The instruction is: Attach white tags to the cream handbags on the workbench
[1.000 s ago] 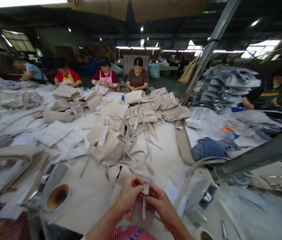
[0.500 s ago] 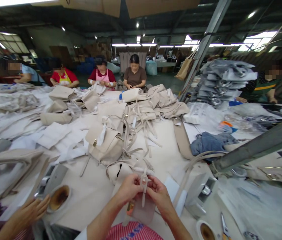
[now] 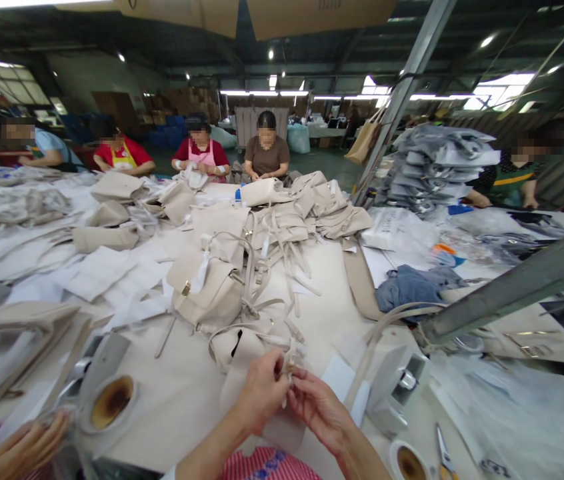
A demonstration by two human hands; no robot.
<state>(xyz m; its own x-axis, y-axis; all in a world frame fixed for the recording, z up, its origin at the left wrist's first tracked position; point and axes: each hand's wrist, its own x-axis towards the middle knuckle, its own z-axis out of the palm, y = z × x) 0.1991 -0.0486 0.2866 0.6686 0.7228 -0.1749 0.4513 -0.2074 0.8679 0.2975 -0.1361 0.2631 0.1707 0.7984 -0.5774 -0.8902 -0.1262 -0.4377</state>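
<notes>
My left hand [image 3: 263, 388] and my right hand [image 3: 318, 404] meet low in the middle, close to my striped apron [image 3: 267, 465]. Both are closed, fingertips pinching a beige strap [image 3: 289, 360]; its buckle is mostly hidden by my fingers. The beige bag [image 3: 241, 347] that the strap seems to belong to lies under and behind my hands, its lower part between my forearms. A finished-looking beige bag [image 3: 209, 293] with gold clasps sits just beyond it.
A co-worker's hand [image 3: 32, 440] is at lower left, beside a tape roll [image 3: 111, 400]. Right of me stand a grey tape dispenser [image 3: 396, 393], another tape roll [image 3: 407, 463] and scissors [image 3: 443, 448]. A slanted metal post [image 3: 512, 287] crosses the right side. More bags [image 3: 282, 220] are piled ahead.
My hands have turned the strap, so its hanging end no longer faces me and the fingers now cover the buckle. The co-worker's hand at left has moved down and left.
</notes>
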